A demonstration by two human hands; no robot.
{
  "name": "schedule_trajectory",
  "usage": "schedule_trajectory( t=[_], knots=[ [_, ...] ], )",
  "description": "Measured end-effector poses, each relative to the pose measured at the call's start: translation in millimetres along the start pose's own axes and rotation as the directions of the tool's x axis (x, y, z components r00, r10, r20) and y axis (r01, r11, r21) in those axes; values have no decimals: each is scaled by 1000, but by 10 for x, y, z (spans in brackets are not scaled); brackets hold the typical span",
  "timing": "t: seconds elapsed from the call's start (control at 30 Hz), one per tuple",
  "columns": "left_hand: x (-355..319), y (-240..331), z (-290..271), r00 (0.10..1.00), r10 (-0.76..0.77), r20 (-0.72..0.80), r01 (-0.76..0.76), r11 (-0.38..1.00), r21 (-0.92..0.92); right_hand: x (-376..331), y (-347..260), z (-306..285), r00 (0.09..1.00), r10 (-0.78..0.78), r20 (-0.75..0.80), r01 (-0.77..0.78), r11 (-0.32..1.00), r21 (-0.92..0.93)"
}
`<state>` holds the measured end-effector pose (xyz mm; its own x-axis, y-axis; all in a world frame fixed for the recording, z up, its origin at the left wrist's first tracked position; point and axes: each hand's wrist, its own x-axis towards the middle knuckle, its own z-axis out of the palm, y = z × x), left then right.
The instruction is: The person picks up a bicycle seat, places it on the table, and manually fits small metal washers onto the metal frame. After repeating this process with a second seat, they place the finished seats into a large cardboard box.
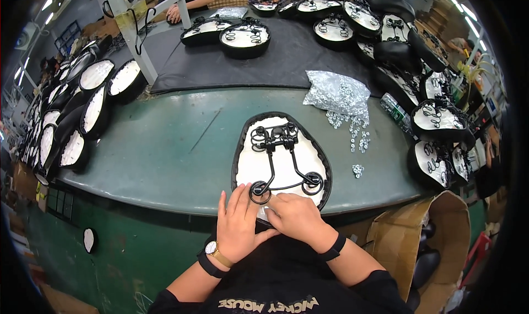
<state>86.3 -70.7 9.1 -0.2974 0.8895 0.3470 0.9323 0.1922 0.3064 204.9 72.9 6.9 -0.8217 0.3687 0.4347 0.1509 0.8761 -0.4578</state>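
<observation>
An upturned bicycle saddle (281, 162) lies at the table's near edge, white underside up and black rim around it. A black metal spring frame (282, 143) rests on it, with a coil at each near corner. My left hand (236, 228) lies along the saddle's near left rim, fingers stretched out beside the left coil (259, 191) and thumb pointing right. Curled in close to that same coil is my right hand (297, 217), its fingers bent together. Whatever they pinch, if anything, is too small or hidden to make out.
A clear plastic bag (337, 93) spills small metal nuts (357, 140) onto the green table (165, 143). Many saddles are stacked at left (95, 110) and right (438, 115). A cardboard box (394, 237) stands at lower right. Co-workers' hands (175, 14) are beyond a metal post (129, 33).
</observation>
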Motion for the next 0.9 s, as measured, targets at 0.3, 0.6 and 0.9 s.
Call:
schedule_trajectory(
  t=[0.3, 0.6, 0.9],
  knots=[
    [-88, -91, 108, 1000, 21, -11, -21, 1000, -12, -37, 21, 20, 996, -91, 18, 91, 995, 30],
    [-68, -120, 111, 999, 45, -23, -47, 997, -65, -10, 14, 32, 998, -60, 29, 60, 998, -2],
    [8, -74, 133, 996, 85, 8, -83, 990, -112, -85, 85, -15, 998, -69, 3, 69, 997, 43]
  ],
)
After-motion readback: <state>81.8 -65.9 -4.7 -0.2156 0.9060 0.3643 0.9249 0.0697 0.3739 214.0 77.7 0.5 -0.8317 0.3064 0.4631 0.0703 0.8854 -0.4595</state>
